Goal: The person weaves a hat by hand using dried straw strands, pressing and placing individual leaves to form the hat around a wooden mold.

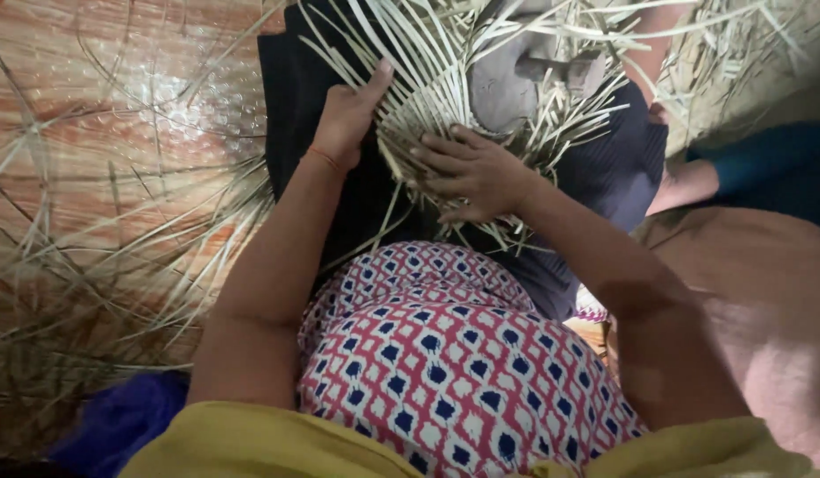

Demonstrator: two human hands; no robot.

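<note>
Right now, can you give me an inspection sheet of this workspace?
Surface: dark cloth over the lap, on a wood-patterned floor.
Job's things: half-woven basket of pale strips, loose ends fanning outward.
Clutter: loose strips on the floor at left; blue cloth lower left.
Hands: left hand grips the basket's left edge; right hand lies on the weave, fingers spread.
Cables: nothing seen.
Surroundings: grey rounded object under the strips; another person's foot at right.

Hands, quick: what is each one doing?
Left hand: fingers closed on pale strips at the woven basket's edge.
Right hand: open, fingers spread, pressing flat on the basket.
</note>
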